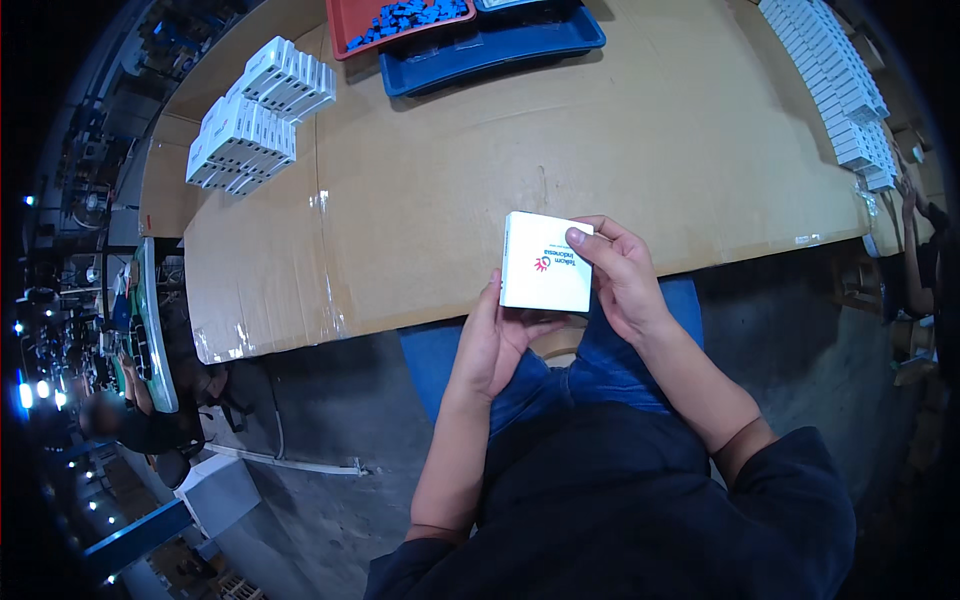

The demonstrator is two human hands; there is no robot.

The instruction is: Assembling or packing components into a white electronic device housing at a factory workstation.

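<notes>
Between my two hands I hold a small, flat white box [540,280] with a red logo and dark print on its face. It is raised over my lap at the table's near edge. My left hand [493,340] grips its left side and lower edge, with the thumb along the side and the fingers underneath. My right hand [625,270] closes on the upper right corner, thumb lying on the printed face and fingers behind. The box's underside and the fingertips behind it are hidden.
The table [430,220] is covered with brown cardboard. White boxes [245,140] stand stacked at its far left, and more boxes [830,80] line the far right. A red tray [350,25] of small blue pieces and a blue tray [495,55] are at the back. People work at both sides.
</notes>
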